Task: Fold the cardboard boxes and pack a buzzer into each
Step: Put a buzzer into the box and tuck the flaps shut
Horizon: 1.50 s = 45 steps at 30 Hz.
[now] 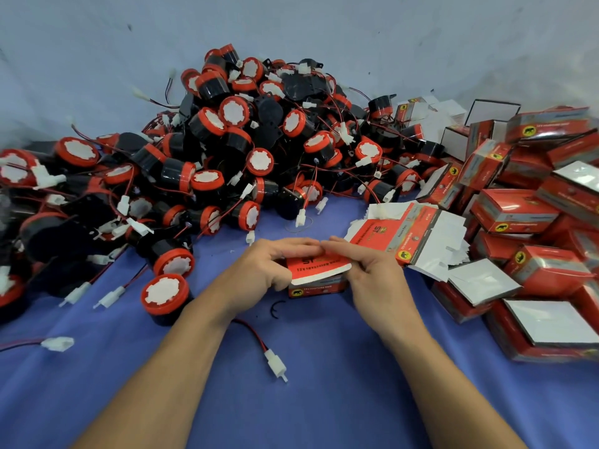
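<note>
A small red cardboard box (319, 270) stands on the blue cloth at the centre, its top flap bent down over the opening. My left hand (264, 268) grips its left side with fingers reaching over the top. My right hand (369, 270) holds the right side, fingers on the flap. What is inside the box is hidden. A large heap of black-and-red buzzers (227, 150) with red and black wires fills the left and back. Flat unfolded boxes (411, 234) lie just to the right of my hands.
Folded red boxes (531, 222) pile up along the right edge. A loose buzzer (165, 294) sits left of my left forearm. A wire with a white connector (275, 364) lies between my forearms, and a small black ring (277, 308) by the box.
</note>
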{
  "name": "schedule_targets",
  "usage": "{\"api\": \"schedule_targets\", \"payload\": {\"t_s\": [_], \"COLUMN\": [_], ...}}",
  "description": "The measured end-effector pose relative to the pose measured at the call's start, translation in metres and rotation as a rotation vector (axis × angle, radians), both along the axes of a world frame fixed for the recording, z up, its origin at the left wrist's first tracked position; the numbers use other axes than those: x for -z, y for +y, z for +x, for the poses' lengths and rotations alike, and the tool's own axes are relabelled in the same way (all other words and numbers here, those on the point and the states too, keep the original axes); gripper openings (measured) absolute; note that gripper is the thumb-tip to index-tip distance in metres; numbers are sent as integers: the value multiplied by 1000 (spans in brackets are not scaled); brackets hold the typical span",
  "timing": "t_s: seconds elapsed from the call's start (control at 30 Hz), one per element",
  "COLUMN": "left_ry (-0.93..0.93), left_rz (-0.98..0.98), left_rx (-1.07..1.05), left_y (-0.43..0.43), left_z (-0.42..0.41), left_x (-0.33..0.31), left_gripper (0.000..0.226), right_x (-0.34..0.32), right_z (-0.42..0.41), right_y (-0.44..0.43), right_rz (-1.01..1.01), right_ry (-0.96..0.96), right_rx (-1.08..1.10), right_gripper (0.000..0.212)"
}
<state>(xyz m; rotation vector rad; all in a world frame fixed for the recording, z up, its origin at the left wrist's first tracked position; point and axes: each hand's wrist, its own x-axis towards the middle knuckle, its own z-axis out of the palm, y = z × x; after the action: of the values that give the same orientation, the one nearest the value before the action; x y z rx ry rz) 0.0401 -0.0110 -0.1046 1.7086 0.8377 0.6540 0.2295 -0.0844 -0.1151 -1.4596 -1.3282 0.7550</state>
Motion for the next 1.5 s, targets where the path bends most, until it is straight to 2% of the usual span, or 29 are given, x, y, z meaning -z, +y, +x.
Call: {"api": "schedule_targets", "payload": {"t_s": [0.1, 0.17, 0.37, 0.47, 0.57, 0.7, 0.93, 1.1, 1.27, 1.4, 1.5], "left_ry": [49, 129, 371, 465, 503, 485, 470, 361, 286, 236, 202], "left_rz": [26, 104, 342, 474, 489, 447, 362, 257, 182, 140, 136], "left_rx": [-7, -24, -68, -105, -82, -45, -57, -33, -48, -49, -75], "left_y": [-1, -5, -18, -26, -26, -21, -15, -10, -9, -8, -10], "left_z": [1, 2, 2, 8, 7, 2, -1, -4, -3, -2, 0], "left_x": [1, 1, 1, 1, -7, -15, -15, -11, -9, -10, -8], "left_gripper": [54, 41, 47, 47, 42, 36, 39, 32, 33, 39, 38], "right_x": [-3, -3, 3, 6, 9, 10, 3, 1, 4, 1, 0], "right_z": [9, 11, 13, 14, 14, 17, 16, 14, 16, 18, 19], "right_y": [-4, -8, -8, -6, -5, -4, -8, -9, -6, -5, -4], "right_rz": [-73, -72, -38, -3, 27, 41, -19, -17, -56, -146, -191], "right_ry": [132, 145, 123, 41, -3, 76, 239, 294, 306, 307, 253], "right_rx": [-121, -131, -140, -123, -90, -64, -118, -140, -100, -117, -172], "right_gripper": [64, 59, 50, 47, 37, 28, 36, 29, 30, 48, 48]}}
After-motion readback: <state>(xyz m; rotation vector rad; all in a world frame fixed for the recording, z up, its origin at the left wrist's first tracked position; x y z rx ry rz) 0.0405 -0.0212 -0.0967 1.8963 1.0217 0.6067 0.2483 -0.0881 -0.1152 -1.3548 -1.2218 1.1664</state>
